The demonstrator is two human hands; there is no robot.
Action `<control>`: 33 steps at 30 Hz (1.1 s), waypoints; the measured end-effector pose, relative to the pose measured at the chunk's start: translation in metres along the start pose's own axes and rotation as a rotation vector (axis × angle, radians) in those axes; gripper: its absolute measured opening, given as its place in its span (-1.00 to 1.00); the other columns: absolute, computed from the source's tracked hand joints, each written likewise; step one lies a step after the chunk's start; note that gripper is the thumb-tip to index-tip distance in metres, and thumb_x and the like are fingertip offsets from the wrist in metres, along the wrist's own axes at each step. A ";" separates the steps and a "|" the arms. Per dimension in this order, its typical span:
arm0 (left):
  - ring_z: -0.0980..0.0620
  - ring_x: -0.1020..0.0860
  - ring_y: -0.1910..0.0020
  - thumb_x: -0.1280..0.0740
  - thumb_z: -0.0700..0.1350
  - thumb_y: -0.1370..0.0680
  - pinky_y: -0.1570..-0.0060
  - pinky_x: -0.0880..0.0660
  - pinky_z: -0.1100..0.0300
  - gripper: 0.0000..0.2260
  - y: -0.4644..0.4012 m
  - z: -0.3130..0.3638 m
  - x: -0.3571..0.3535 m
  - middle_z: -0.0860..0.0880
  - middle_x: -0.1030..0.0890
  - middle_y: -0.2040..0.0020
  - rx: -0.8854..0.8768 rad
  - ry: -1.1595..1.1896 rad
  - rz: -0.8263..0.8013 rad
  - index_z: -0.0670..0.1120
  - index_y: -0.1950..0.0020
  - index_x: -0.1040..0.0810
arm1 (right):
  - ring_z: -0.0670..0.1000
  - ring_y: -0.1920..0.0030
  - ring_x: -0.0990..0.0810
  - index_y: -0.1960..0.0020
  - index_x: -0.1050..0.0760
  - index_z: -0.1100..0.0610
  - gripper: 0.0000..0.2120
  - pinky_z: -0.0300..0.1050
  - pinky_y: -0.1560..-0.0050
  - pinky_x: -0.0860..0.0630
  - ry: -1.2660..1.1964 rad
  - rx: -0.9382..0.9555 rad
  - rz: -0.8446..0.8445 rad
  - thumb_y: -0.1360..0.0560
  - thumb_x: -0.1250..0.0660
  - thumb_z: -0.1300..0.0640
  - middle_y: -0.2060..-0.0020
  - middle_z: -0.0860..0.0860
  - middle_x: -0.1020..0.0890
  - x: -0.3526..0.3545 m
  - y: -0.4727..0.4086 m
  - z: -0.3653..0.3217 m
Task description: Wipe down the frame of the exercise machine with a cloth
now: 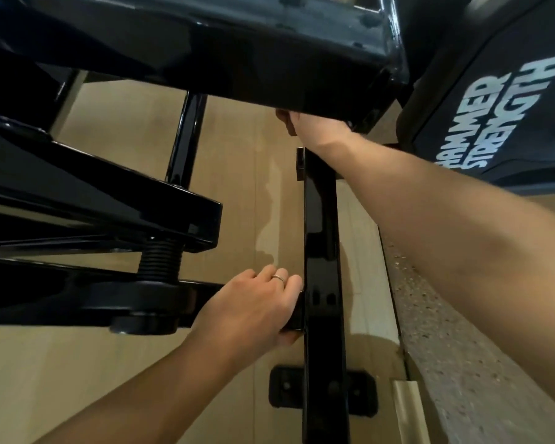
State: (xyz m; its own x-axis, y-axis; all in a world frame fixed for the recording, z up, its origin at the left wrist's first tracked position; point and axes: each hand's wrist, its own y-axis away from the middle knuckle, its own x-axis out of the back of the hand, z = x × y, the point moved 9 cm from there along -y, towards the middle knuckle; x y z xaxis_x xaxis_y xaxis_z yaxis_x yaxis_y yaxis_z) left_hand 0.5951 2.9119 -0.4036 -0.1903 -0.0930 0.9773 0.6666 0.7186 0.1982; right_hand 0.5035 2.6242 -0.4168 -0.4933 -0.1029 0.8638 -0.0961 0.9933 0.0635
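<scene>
Low in the centre of the frame, my left hand (257, 307) curls round the edge of a black crossbar (202, 302) right where it meets the glossy black upright (322, 267); fingers wrap over the top, thumb sits underneath, and a thin ring (278, 277) shows on one finger. Up in the centre top, my right hand (314, 126) reaches under the big black beam (237, 59) that runs across the top of the frame. Its fingers are tucked behind the beam's lower edge, so I cannot tell whether they are curled, flat, or holding anything. I see no cloth in either hand from here; if one is up there, the beam hides it.

Left of the upright, more black frame arms (93, 187) stack across the left side, with a ribbed black bumper (159, 261) standing between two of them. At the bottom centre the upright stands on a black foot plate (285, 392) resting on the pale wood floor (77, 379). To the right of the wood runs a strip of speckled floor (446, 347). In the upper right sits a dark pad (510, 107) with white lettering.
</scene>
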 end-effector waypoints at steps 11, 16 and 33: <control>-0.02 -0.60 -0.06 -0.29 0.32 -0.54 -0.03 -0.58 0.05 -0.52 -0.003 -0.004 0.004 -0.01 -0.63 -0.08 0.048 -0.020 -0.004 -0.02 -0.24 -0.48 | 0.14 -0.38 -0.45 -0.28 -0.52 -0.02 -0.77 0.10 -0.25 -0.55 0.057 0.099 0.153 -0.65 -0.25 0.04 -0.40 0.11 -0.46 0.006 0.223 -0.032; 0.00 -0.61 0.17 -0.38 0.34 -0.46 0.19 -0.62 0.06 -0.54 0.001 0.000 0.003 -0.01 -0.65 0.14 0.029 -0.083 0.036 -0.04 -0.04 -0.56 | 0.14 -0.37 -0.46 -0.28 -0.54 0.01 -0.76 0.03 -0.14 -0.54 0.032 0.039 0.187 -0.65 -0.25 0.05 -0.40 0.10 -0.46 0.004 0.264 -0.032; -0.28 -0.27 -0.56 -0.25 -0.24 -0.51 -0.60 0.10 -0.15 -0.44 0.152 -0.021 -0.010 -0.33 -0.31 -0.55 -0.397 -0.376 0.338 -0.32 -0.52 -0.33 | 0.22 0.02 -0.53 -0.19 -0.55 0.11 -0.82 0.02 0.17 -0.48 0.280 -0.348 0.487 -0.60 -0.35 0.15 -0.07 0.20 -0.53 -0.020 0.393 -0.076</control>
State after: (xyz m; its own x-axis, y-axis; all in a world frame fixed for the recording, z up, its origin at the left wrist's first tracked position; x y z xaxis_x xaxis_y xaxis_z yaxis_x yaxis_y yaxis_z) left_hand 0.7134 3.0075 -0.3817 -0.1147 0.3937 0.9121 0.9362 0.3498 -0.0332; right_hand 0.5413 3.0202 -0.3711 -0.1621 0.3333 0.9288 0.3891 0.8866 -0.2502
